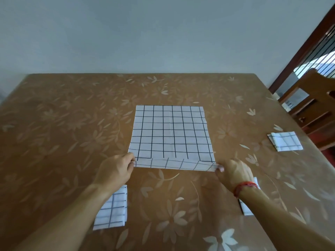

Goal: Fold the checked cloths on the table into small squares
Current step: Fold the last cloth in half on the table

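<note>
From the head camera, the open checked cloth (170, 134) lay flat in the middle of the table (72, 124). The left hand (116, 171) and right hand (233, 172) each pinched a near corner, fingers curled on the turned-up edge. If one hand travelled further than the other, the fold would likely skew.

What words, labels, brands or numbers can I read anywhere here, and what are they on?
None: no text shows anywhere.
The spread checked cloth bears only dark grid lines, as do the right folded cloth and the near-left folded cloth.
The tablecloth shows only flowers and leaves.
</note>
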Demonstrator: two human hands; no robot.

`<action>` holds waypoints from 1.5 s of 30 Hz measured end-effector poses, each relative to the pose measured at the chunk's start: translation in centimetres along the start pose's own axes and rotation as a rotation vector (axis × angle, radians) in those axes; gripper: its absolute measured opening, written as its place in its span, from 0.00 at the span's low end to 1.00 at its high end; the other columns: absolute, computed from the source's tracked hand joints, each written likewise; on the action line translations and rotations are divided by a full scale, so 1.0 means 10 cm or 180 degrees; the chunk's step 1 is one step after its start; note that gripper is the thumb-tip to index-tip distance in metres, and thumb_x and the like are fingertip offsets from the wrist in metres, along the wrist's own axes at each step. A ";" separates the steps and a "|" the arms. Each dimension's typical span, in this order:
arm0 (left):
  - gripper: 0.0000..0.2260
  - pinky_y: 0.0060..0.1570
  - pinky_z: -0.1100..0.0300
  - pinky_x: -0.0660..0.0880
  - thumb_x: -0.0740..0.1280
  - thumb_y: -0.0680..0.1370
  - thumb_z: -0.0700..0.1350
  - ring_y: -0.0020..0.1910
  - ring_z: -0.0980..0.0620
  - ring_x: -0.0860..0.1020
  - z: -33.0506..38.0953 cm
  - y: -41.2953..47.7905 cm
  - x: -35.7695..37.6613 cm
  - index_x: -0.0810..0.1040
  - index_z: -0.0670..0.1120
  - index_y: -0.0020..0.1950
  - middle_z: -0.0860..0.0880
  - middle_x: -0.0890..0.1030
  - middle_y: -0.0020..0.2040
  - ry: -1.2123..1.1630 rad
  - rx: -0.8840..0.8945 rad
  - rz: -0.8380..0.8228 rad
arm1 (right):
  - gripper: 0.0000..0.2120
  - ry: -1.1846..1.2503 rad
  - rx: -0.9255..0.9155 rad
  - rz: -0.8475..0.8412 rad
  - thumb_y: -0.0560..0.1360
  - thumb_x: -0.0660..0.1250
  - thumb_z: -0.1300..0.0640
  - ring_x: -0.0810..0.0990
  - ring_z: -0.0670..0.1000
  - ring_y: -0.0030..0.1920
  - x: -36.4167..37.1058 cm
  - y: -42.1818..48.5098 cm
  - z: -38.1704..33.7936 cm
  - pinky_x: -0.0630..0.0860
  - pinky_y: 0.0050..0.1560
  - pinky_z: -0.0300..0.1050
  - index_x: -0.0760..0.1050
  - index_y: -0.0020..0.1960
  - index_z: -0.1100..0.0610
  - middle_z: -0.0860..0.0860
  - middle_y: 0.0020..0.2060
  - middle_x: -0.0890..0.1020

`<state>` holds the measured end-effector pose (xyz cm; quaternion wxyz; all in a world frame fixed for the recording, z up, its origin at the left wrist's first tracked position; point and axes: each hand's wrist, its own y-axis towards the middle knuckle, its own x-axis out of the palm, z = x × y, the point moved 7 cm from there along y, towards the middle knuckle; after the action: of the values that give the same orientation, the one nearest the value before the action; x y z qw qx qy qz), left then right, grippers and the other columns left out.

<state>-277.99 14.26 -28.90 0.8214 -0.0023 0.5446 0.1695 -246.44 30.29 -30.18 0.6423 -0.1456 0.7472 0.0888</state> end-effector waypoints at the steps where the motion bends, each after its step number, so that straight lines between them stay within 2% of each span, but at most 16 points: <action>1: 0.07 0.27 0.59 0.72 0.71 0.72 0.36 0.30 0.49 0.77 0.02 -0.04 -0.03 0.77 0.47 0.40 0.54 0.79 0.32 -0.0012 0.0003 -0.0013 | 0.06 -0.0063 -0.0019 -0.0005 0.71 0.65 0.53 0.79 0.58 0.44 -0.02 -0.06 0.01 0.66 0.38 0.41 0.80 0.43 0.48 0.52 0.38 0.78; 9: 0.07 0.29 0.55 0.74 0.69 0.74 0.37 0.32 0.49 0.78 0.14 -0.17 -0.24 0.75 0.48 0.39 0.55 0.77 0.32 -0.0047 -0.0007 0.0006 | 0.06 0.0159 0.0077 -0.0213 0.71 0.67 0.53 0.80 0.53 0.45 -0.22 -0.23 -0.03 0.74 0.42 0.41 0.81 0.45 0.45 0.49 0.41 0.81; 11: 0.07 0.29 0.54 0.75 0.70 0.73 0.37 0.34 0.48 0.79 0.11 -0.12 -0.29 0.75 0.47 0.39 0.54 0.78 0.33 0.0026 -0.0048 0.0091 | 0.04 0.0504 0.0183 -0.0305 0.70 0.67 0.51 0.81 0.53 0.43 -0.27 -0.19 -0.03 0.74 0.41 0.40 0.79 0.40 0.43 0.47 0.38 0.82; 14: 0.07 0.31 0.54 0.75 0.70 0.73 0.38 0.35 0.48 0.78 0.08 0.00 -0.38 0.76 0.48 0.40 0.53 0.79 0.35 0.0074 -0.0155 0.0236 | 0.09 0.0969 0.0150 -0.0084 0.69 0.68 0.53 0.79 0.49 0.37 -0.40 -0.08 -0.05 0.69 0.33 0.36 0.75 0.32 0.43 0.43 0.28 0.78; 17: 0.04 0.32 0.56 0.73 0.71 0.73 0.37 0.35 0.49 0.78 0.08 0.16 -0.47 0.78 0.46 0.41 0.52 0.80 0.37 0.0084 -0.0149 0.0505 | 0.10 0.1424 0.0209 0.0065 0.69 0.72 0.54 0.75 0.46 0.31 -0.49 0.07 -0.10 0.65 0.29 0.35 0.76 0.31 0.52 0.45 0.24 0.74; 21: 0.03 0.35 0.55 0.73 0.69 0.75 0.38 0.39 0.46 0.78 0.01 0.40 -0.45 0.78 0.44 0.47 0.50 0.79 0.44 0.0266 -0.0045 0.0685 | 0.15 0.1738 0.0542 0.0155 0.70 0.74 0.51 0.73 0.47 0.29 -0.47 0.47 -0.13 0.67 0.28 0.38 0.74 0.33 0.59 0.50 0.27 0.75; 24: 0.11 0.43 0.51 0.76 0.70 0.74 0.39 0.50 0.44 0.77 -0.03 0.51 -0.38 0.75 0.43 0.56 0.48 0.77 0.53 0.0270 -0.0083 0.0716 | 0.16 0.1769 0.0715 0.0199 0.71 0.73 0.50 0.74 0.49 0.31 -0.40 0.82 -0.16 0.67 0.29 0.40 0.72 0.32 0.57 0.50 0.28 0.75; 26: 0.16 0.53 0.48 0.75 0.69 0.75 0.42 0.58 0.44 0.74 0.04 0.54 -0.37 0.73 0.43 0.61 0.48 0.74 0.60 0.0293 -0.0039 0.0734 | 0.12 0.1753 0.0693 0.0231 0.71 0.72 0.50 0.77 0.51 0.35 -0.35 1.03 -0.19 0.70 0.32 0.40 0.76 0.35 0.56 0.49 0.31 0.78; 29: 0.19 0.68 0.61 0.60 0.69 0.74 0.43 0.64 0.45 0.70 0.26 0.54 -0.33 0.74 0.40 0.64 0.45 0.73 0.64 0.0397 0.0310 0.0839 | 0.09 0.1783 0.0703 0.0266 0.72 0.72 0.50 0.80 0.52 0.39 -0.24 1.30 -0.21 0.77 0.39 0.44 0.80 0.41 0.55 0.50 0.35 0.81; 30: 0.18 0.68 0.62 0.60 0.68 0.75 0.43 0.64 0.46 0.70 0.33 0.54 -0.26 0.75 0.40 0.64 0.44 0.74 0.65 0.0415 0.0438 0.0779 | 0.09 0.1766 0.0694 0.0278 0.72 0.71 0.50 0.80 0.52 0.39 -0.20 1.38 -0.23 0.78 0.39 0.44 0.80 0.41 0.56 0.50 0.35 0.82; 32: 0.17 0.64 0.54 0.71 0.63 0.77 0.47 0.64 0.47 0.72 0.44 0.49 0.00 0.76 0.43 0.64 0.45 0.74 0.65 0.0435 0.0719 0.0441 | 0.09 0.1731 0.0689 0.0318 0.72 0.71 0.50 0.80 0.52 0.39 -0.13 1.50 -0.25 0.75 0.38 0.43 0.80 0.42 0.57 0.51 0.35 0.82; 34: 0.17 0.60 0.52 0.75 0.60 0.77 0.50 0.64 0.48 0.72 0.51 0.39 0.35 0.77 0.46 0.63 0.47 0.74 0.65 0.0590 0.0968 0.0043 | 0.09 0.1741 0.0736 0.0331 0.73 0.71 0.51 0.79 0.52 0.37 -0.07 1.60 -0.27 0.71 0.35 0.40 0.80 0.42 0.58 0.51 0.35 0.81; 37: 0.19 0.63 0.53 0.74 0.59 0.78 0.52 0.65 0.48 0.72 0.57 0.22 0.81 0.75 0.46 0.65 0.48 0.73 0.66 0.0676 0.1129 -0.0487 | 0.09 0.1786 0.0854 0.0299 0.73 0.70 0.52 0.78 0.51 0.36 0.02 1.70 -0.28 0.68 0.31 0.39 0.80 0.41 0.58 0.50 0.32 0.79; 40: 0.22 0.64 0.53 0.73 0.60 0.77 0.54 0.67 0.48 0.72 0.56 0.15 1.10 0.75 0.45 0.67 0.47 0.73 0.69 0.0768 0.1160 -0.0737 | 0.09 0.1825 0.0886 0.0385 0.73 0.69 0.53 0.80 0.54 0.37 0.06 1.79 -0.28 0.68 0.30 0.38 0.79 0.41 0.59 0.50 0.31 0.79; 42: 0.23 0.64 0.52 0.73 0.59 0.77 0.55 0.69 0.48 0.71 0.55 0.15 1.22 0.75 0.45 0.68 0.46 0.72 0.71 0.0827 0.1128 -0.0841 | 0.07 0.1810 0.0872 0.0430 0.73 0.69 0.52 0.81 0.57 0.46 0.07 1.84 -0.30 0.72 0.38 0.39 0.79 0.46 0.55 0.51 0.39 0.81; 45: 0.25 0.63 0.51 0.74 0.57 0.77 0.56 0.71 0.49 0.70 0.51 0.20 1.28 0.75 0.46 0.69 0.46 0.70 0.73 0.0867 0.0974 -0.0929 | 0.24 0.1617 0.0804 0.0250 0.74 0.69 0.48 0.76 0.58 0.58 0.13 1.85 -0.34 0.72 0.55 0.47 0.69 0.68 0.51 0.55 0.60 0.75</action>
<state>-269.52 20.65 -37.93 0.7470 0.0207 0.6635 -0.0372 -255.91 46.46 -31.93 0.4436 -0.0530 0.8944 -0.0195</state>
